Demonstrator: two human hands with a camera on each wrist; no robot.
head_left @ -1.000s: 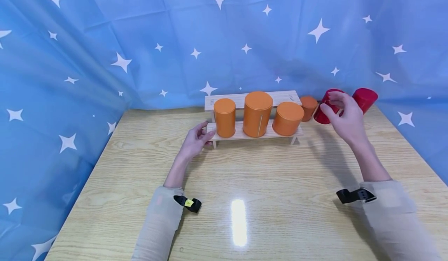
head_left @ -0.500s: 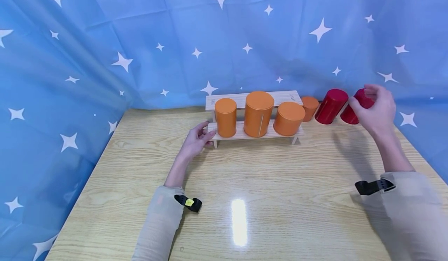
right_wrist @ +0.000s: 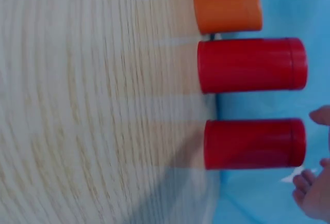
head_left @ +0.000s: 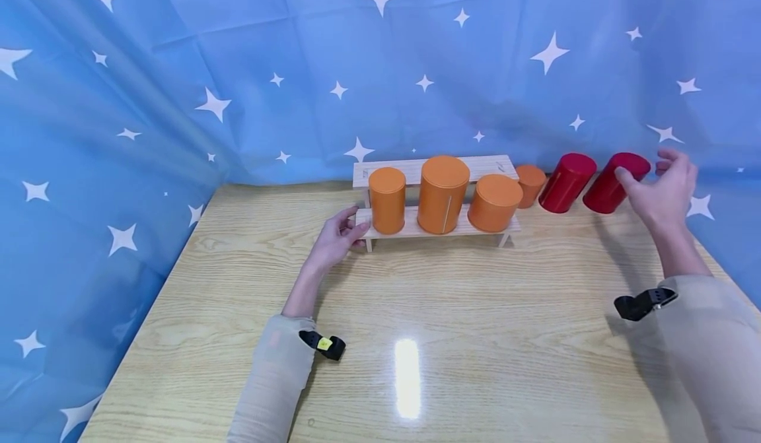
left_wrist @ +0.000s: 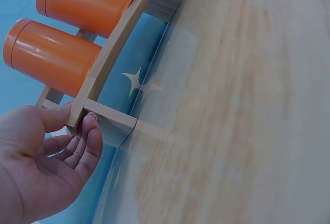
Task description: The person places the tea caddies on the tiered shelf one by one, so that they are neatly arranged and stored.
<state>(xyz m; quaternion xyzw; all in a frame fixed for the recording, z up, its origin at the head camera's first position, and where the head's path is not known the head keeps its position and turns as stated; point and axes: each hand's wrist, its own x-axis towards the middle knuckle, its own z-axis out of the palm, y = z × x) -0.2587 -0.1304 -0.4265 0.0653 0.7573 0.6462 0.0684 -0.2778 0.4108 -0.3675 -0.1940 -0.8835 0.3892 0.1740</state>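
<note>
My left hand (head_left: 334, 237) pinches the left end of a two-step wooden shelf (head_left: 368, 216) between thumb and fingers; the left wrist view shows the thumb on the front board. On the lower step stand three orange canisters: a slim one (head_left: 388, 200), a tall wide one (head_left: 443, 195) and a short wide one (head_left: 495, 203). My right hand (head_left: 664, 189) is just right of the right red canister (head_left: 615, 184), fingers loosely bent and spread around nothing. In the right wrist view a gap shows between this hand and that canister's lid. A second red canister (head_left: 567, 183) stands left of it.
A small orange canister (head_left: 530, 186) stands on the table (head_left: 475, 311) between the shelf and the red canisters. Behind everything hangs a blue curtain (head_left: 297, 47) with white stars, reaching down along both table sides.
My right hand has moved right, from the left red canister to the right one, then off to its right side. The left hand stays on the shelf. The head view has shifted slightly.
</note>
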